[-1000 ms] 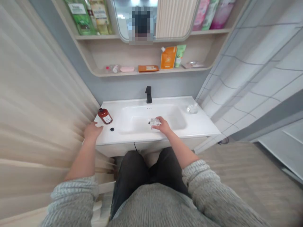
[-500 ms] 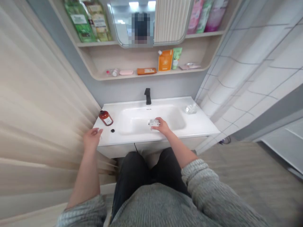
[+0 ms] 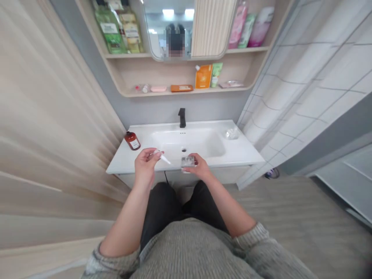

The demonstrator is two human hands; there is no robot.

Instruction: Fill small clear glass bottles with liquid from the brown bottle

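Above the front edge of the white washbasin, both of my hands are raised close together. My left hand pinches a slim white tube-like piece with a tapered tip, which slants down to the right. Its exact kind is unclear. My right hand grips a small clear square container by its right side. The tapered tip is a short way left of the container, apart from it. A brown bottle with a white label stands on the counter beyond my left hand.
A black faucet rises behind the basin. Crumpled clear plastic lies on the right of the counter. The shelf above holds an orange pouch, a green tube and several bottles. A curtain hangs close on the left.
My left hand has moved right from the counter's left end, bringing the white piece near the container. My right hand has drawn the container slightly toward me. The small black cap is no longer visible.
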